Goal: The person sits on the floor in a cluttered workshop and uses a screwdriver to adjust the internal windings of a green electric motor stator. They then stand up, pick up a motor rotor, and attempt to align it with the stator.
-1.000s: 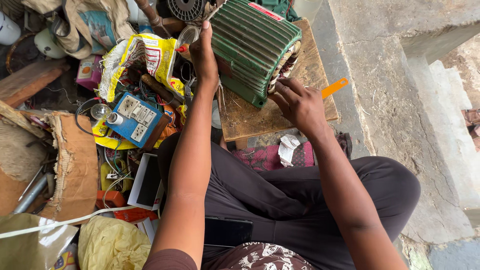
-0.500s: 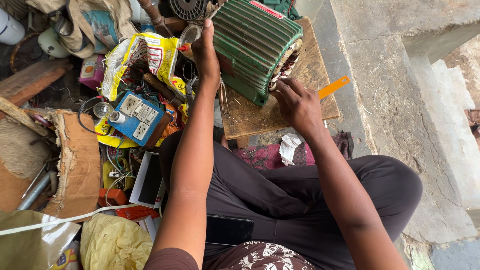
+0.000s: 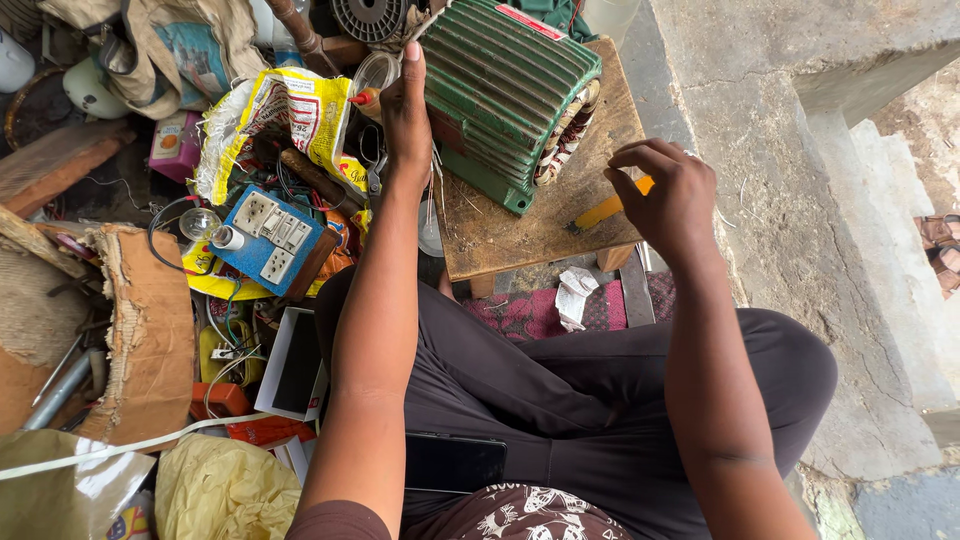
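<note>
Right hand [image 3: 668,192] curled, fingertips drawn together over yellow-handled tool [image 3: 606,211] — contact not clear. Tool flat on wooden stool [image 3: 510,235], long axis slanting from stool edge toward green motor [image 3: 505,95]. Left hand [image 3: 406,112] pressed flat against motor's near-left end — farther from tool

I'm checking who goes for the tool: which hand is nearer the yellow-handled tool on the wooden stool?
Right. The right hand hovers directly over the yellow-handled tool; the left hand rests against the green motor housing, well away across the stool.
</note>
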